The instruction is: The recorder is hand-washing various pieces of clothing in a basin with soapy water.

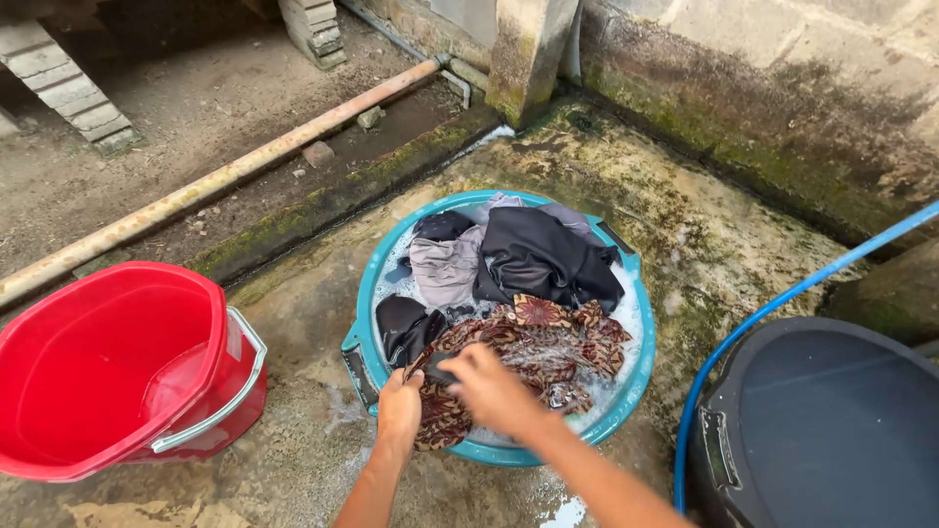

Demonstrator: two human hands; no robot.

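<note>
On wet mossy concrete by block wall | teal basin | both hands gripping patterned cloth

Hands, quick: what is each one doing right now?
Left hand: closed on the patterned brown cloth.
Right hand: closed on the same cloth, over the teal basin.
</note>
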